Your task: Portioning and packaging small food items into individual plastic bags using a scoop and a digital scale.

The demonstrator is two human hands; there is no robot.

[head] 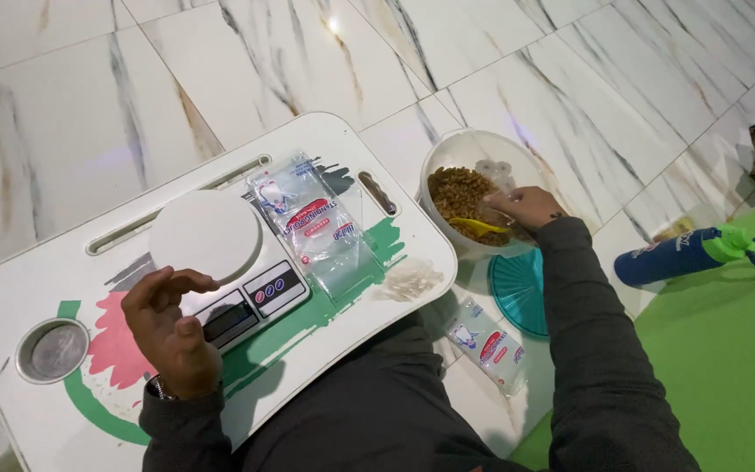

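Right hand [526,207] gripping yellow scoop [480,226] in bowl [447,157] of brown pellets [456,194], far right. Left hand [172,328] loosely curled, empty, by scale [220,253] on desk [37,288]. Best scooping level, avoiding spills.

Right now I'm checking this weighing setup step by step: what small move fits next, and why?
Probably lift a spoonful from the bowl: the right hand holds the yellow spoon in the brown grains, the scale's white platform is bare, and the left hand hovers at its display.
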